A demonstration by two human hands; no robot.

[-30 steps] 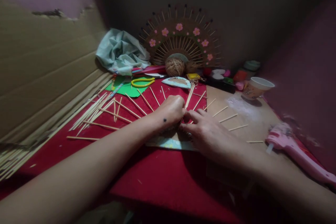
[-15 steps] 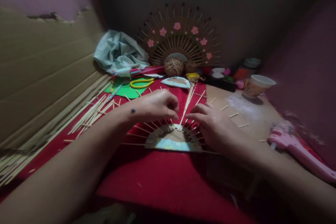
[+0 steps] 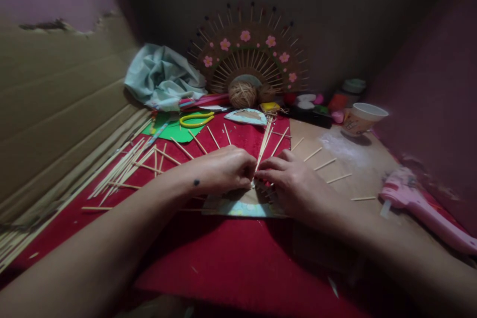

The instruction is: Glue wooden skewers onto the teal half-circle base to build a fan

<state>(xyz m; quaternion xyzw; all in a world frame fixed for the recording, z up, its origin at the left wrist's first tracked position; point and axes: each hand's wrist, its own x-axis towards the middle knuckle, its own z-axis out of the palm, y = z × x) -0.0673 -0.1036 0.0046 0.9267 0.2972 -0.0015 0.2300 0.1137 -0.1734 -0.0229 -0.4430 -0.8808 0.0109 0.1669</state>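
A half-round base (image 3: 244, 207), covered in light blue patterned material, lies on the red cloth with thin wooden sticks fanning out from its curved edge. My left hand (image 3: 231, 168) is closed, its thumb and curled fingers pinching at the lower end of a wooden stick (image 3: 264, 146) near the base. From the other side, the fingertips of my right hand (image 3: 288, 179) are closed on the same stick. The exact contact is partly hidden by the fingers. Other sticks (image 3: 216, 137) spread out beyond both hands.
Loose sticks (image 3: 119, 169) lie at the left. Behind are yellow-handled pliers (image 3: 197, 119), a green sheet (image 3: 169, 131), a twine ball (image 3: 242, 94), another half-round piece (image 3: 246, 116) and a flowered fan (image 3: 246, 44). A paper cup (image 3: 359, 121) and pink glue gun (image 3: 417, 203) sit right.
Both hands have come closer together and lower, closing at the stick's lower end by the base. The view has shifted slightly.
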